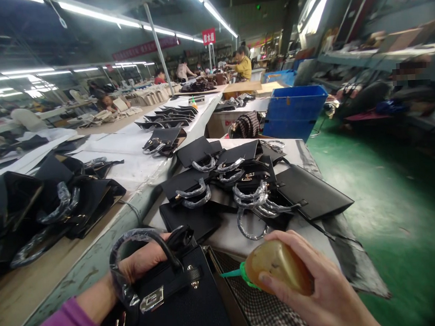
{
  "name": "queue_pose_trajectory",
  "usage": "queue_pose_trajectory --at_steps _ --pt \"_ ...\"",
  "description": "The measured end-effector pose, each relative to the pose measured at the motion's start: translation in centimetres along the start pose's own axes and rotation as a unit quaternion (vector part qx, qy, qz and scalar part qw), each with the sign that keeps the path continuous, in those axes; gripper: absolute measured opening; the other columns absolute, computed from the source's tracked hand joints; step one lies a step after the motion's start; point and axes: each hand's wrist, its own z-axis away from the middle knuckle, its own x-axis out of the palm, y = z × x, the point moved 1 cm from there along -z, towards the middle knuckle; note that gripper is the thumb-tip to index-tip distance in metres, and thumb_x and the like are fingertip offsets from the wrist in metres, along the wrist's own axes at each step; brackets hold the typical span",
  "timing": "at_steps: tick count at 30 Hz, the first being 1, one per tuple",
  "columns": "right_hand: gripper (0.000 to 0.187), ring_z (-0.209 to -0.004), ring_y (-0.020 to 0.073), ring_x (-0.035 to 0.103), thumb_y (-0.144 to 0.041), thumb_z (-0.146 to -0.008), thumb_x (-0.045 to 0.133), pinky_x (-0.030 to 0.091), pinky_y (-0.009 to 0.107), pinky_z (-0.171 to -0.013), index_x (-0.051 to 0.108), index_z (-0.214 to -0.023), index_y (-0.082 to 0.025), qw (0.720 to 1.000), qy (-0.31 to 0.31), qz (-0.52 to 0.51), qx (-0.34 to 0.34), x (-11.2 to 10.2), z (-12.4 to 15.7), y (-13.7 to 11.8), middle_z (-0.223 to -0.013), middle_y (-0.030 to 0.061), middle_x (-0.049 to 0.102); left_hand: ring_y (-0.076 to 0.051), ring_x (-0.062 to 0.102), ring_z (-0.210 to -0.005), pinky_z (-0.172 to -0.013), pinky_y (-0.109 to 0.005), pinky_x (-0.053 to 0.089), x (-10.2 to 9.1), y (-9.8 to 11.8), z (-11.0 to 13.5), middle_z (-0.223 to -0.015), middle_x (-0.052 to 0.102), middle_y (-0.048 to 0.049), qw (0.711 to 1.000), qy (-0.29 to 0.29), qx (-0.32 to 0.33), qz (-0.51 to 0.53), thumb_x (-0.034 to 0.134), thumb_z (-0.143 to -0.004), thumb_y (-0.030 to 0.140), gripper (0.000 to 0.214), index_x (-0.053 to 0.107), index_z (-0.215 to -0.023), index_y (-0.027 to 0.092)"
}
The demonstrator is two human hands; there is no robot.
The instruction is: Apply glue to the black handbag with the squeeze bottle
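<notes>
My left hand (140, 263) is closed on a black handbag (180, 304) near its plastic-wrapped handle (134, 239), at the bottom centre. A silver clasp (151, 299) shows on the bag's front. My right hand (316, 288) grips a yellowish squeeze bottle (280, 268) whose green nozzle (235, 273) points left toward the bag's upper edge. Beyond them, several flat black handbags (240, 181) with wrapped handles lie piled on the white table (299, 152).
More black bags (42, 204) crowd the long bench at left, and others (172, 117) line it farther back. A blue crate (294, 111) stands past the table. Green floor (392, 198) lies to the right. Other people work at distant tables (242, 66).
</notes>
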Motion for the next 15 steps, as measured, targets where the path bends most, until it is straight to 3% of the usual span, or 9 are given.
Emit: queue_pose_trajectory --at_steps 8,15 --pt "0.033 -0.088 0.0247 0.075 -0.038 -0.089 0.075 0.063 0.037 -0.075 0.065 -0.119 -0.03 0.998 -0.063 0.021 0.01 -1.5 0.4 -0.2 -0.107 0.0029 0.075 -0.026 0.079 -0.077 -0.072 -0.03 0.06 0.2 0.1 0.4 -0.088 0.085 -0.0038 1.0 -0.01 -0.008 -0.017 0.082 -0.085 0.029 0.018 0.083 -0.099 0.017" --pt "0.026 -0.082 0.0221 0.073 -0.033 -0.09 0.072 0.059 0.035 -0.071 0.064 -0.115 -0.029 0.989 -0.14 0.008 0.046 -2.4 0.6 -0.7 -0.099 0.0002 0.073 -0.028 0.078 -0.072 -0.067 -0.035 0.063 -0.1 -0.3 0.1 -0.086 0.084 -0.0108 1.0 -0.007 -0.012 0.005 0.081 -0.089 0.034 0.025 0.08 -0.096 0.01"
